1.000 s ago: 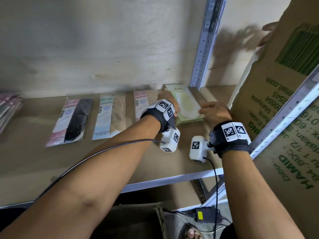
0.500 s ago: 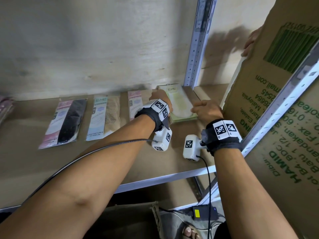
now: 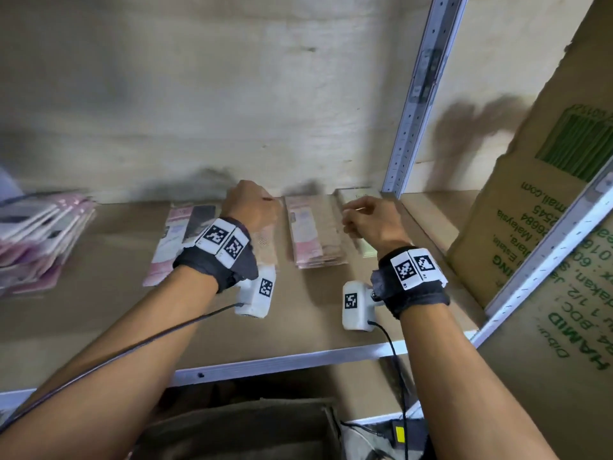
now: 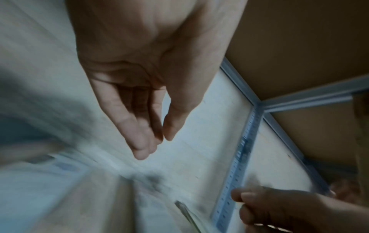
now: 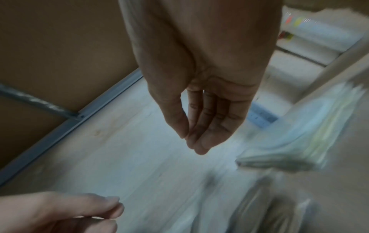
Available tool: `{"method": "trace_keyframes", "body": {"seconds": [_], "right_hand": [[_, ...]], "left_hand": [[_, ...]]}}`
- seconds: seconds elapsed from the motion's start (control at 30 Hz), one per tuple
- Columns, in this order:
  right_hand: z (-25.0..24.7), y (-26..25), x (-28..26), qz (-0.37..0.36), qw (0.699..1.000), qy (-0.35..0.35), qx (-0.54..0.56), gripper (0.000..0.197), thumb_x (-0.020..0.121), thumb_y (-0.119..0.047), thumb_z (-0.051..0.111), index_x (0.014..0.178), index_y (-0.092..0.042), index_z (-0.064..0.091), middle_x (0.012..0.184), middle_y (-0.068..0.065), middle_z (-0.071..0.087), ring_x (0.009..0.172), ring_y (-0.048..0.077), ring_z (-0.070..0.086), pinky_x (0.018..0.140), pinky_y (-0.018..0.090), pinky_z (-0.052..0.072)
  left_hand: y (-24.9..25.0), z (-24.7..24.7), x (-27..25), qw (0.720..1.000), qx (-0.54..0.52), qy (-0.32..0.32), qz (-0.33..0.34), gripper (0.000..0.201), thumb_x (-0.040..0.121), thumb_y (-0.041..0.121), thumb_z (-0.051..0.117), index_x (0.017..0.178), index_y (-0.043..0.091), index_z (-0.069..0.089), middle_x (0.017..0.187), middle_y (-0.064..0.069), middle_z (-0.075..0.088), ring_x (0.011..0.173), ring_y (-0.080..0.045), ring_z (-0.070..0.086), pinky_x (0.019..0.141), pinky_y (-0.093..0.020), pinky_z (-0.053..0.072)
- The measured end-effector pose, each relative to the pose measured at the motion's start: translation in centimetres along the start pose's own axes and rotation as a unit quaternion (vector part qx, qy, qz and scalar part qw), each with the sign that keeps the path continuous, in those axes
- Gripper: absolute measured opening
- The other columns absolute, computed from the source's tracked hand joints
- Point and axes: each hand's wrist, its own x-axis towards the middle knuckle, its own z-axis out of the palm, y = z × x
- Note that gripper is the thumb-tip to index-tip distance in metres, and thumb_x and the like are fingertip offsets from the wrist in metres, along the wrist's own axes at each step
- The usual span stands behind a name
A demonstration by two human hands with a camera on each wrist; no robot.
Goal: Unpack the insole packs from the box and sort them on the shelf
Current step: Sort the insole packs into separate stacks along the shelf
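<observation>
Both my hands hover empty over the wooden shelf [image 3: 298, 320]. My left hand [image 3: 253, 207] [image 4: 157, 145] hangs with loosely bent fingers above a tan insole pack [image 3: 267, 249]. My right hand [image 3: 365, 217] [image 5: 190, 143] is just as slack, over the near end of a green insole stack [image 3: 356, 195] [image 5: 299, 149] by the shelf post. Between the hands lies a pink insole stack [image 3: 313, 234]. A pink and black pack [image 3: 185, 234] lies left of my left wrist. The large cardboard box [image 3: 530, 210] leans at the right.
A slumped pile of pink packs [image 3: 39, 240] lies at the shelf's far left. A perforated metal post [image 3: 418, 104] stands behind the green stack. The shelf's front rail [image 3: 298, 360] runs below my wrists, with a dark bag and a charger on the floor underneath.
Both hands have lifted off the green stack, and the left one has moved left over the tan pack. The other person's hand at the top of the box is gone from view.
</observation>
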Motion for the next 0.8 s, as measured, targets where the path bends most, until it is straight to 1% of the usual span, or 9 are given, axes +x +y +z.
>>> {"method": "trace_keyframes", "body": {"seconds": [0.1, 0.23, 0.33, 0.43, 0.5, 0.57, 0.7, 0.73, 0.8], "right_hand": [[4.3, -2.3, -2.0, -0.016, 0.997, -0.078, 0.008, 0.01, 0.09, -0.001, 0.062, 0.095, -0.006, 0.069, 0.074, 0.01, 0.069, 0.06, 0.021, 0.064, 0.054, 0.031, 0.054], [10.5, -5.2, -5.2, -0.032, 0.98, -0.197, 0.025, 0.008, 0.094, -0.004, 0.061, 0.101, -0.002, 0.065, 0.073, 0.012, 0.066, 0.054, 0.021, 0.059, 0.047, 0.027, 0.047], [15.2, -6.7, -7.3, -0.031, 0.958, -0.284, 0.023, 0.01, 0.096, -0.005, 0.059, 0.105, 0.001, 0.061, 0.073, 0.012, 0.066, 0.054, 0.021, 0.062, 0.044, 0.026, 0.048], [20.1, -8.1, -8.6, -0.028, 0.937, -0.348, 0.007, 0.003, 0.097, -0.004, 0.058, 0.098, -0.002, 0.06, 0.072, 0.015, 0.065, 0.052, 0.019, 0.064, 0.044, 0.025, 0.05], [23.4, -9.2, -9.4, -0.007, 0.924, -0.383, 0.021, 0.003, 0.098, -0.001, 0.054, 0.096, -0.003, 0.055, 0.068, 0.017, 0.056, 0.046, 0.014, 0.058, 0.043, 0.02, 0.046], [26.6, -10.4, -10.1, 0.001, 0.913, -0.407, 0.037, 0.01, 0.098, 0.003, 0.05, 0.098, -0.006, 0.054, 0.068, 0.016, 0.049, 0.047, 0.015, 0.053, 0.045, 0.021, 0.042], [32.0, -12.8, -10.8, -0.002, 0.913, -0.406, 0.03, 0.018, 0.093, 0.01, 0.051, 0.106, -0.001, 0.055, 0.077, 0.016, 0.055, 0.059, 0.024, 0.053, 0.047, 0.025, 0.046], [33.3, -13.4, -10.9, 0.003, 0.914, -0.404, 0.034, 0.02, 0.093, 0.012, 0.049, 0.108, -0.001, 0.053, 0.078, 0.016, 0.053, 0.058, 0.023, 0.051, 0.047, 0.026, 0.045], [35.6, -14.5, -10.9, -0.005, 0.919, -0.392, 0.038, 0.023, 0.094, 0.013, 0.045, 0.112, 0.0, 0.052, 0.082, 0.017, 0.05, 0.059, 0.023, 0.047, 0.049, 0.029, 0.041]], "left_hand": [[-4.6, -5.0, -0.4, 0.997, -0.061, 0.028, -0.034, 0.012, 0.081, 0.015, 0.071, 0.078, 0.004, 0.075, 0.072, -0.015, 0.076, 0.066, -0.025, 0.075, 0.071, -0.041, 0.063], [-10.1, -12.0, -1.9, 0.989, -0.11, 0.09, -0.049, 0.011, 0.084, 0.018, 0.074, 0.077, 0.009, 0.076, 0.059, -0.001, 0.073, 0.057, -0.021, 0.068, 0.061, -0.029, 0.057], [-12.9, -17.6, -3.6, 0.983, -0.101, 0.146, -0.056, 0.02, 0.083, 0.024, 0.072, 0.063, 0.021, 0.073, 0.067, 0.002, 0.076, 0.071, -0.019, 0.074, 0.076, -0.035, 0.061], [-14.5, -22.8, -5.1, 0.974, -0.048, 0.213, -0.061, 0.021, 0.083, 0.038, 0.066, 0.077, 0.021, 0.075, 0.087, 0.0, 0.078, 0.09, -0.021, 0.072, 0.087, -0.036, 0.058], [-15.7, -25.8, -5.7, 0.963, -0.019, 0.26, -0.063, 0.021, 0.085, 0.033, 0.063, 0.077, 0.017, 0.073, 0.089, -0.005, 0.075, 0.087, -0.024, 0.069, 0.079, -0.03, 0.053], [-16.9, -28.3, -5.8, 0.953, -0.007, 0.295, -0.066, 0.021, 0.088, 0.028, 0.062, 0.079, 0.012, 0.072, 0.09, -0.013, 0.074, 0.088, -0.031, 0.067, 0.076, -0.032, 0.049], [-19.7, -32.0, -5.4, 0.946, 0.016, 0.314, -0.079, 0.03, 0.095, 0.032, 0.054, 0.106, 0.01, 0.072, 0.11, -0.013, 0.072, 0.102, -0.03, 0.064, 0.085, -0.029, 0.043], [-20.2, -32.6, -5.2, 0.948, 0.01, 0.306, -0.085, 0.031, 0.096, 0.033, 0.053, 0.108, 0.01, 0.071, 0.112, -0.013, 0.072, 0.104, -0.03, 0.064, 0.088, -0.029, 0.044], [-21.4, -33.4, -4.8, 0.955, 0.014, 0.279, -0.102, 0.033, 0.096, 0.038, 0.052, 0.105, 0.012, 0.07, 0.113, -0.013, 0.071, 0.107, -0.031, 0.064, 0.101, -0.037, 0.046]]}}
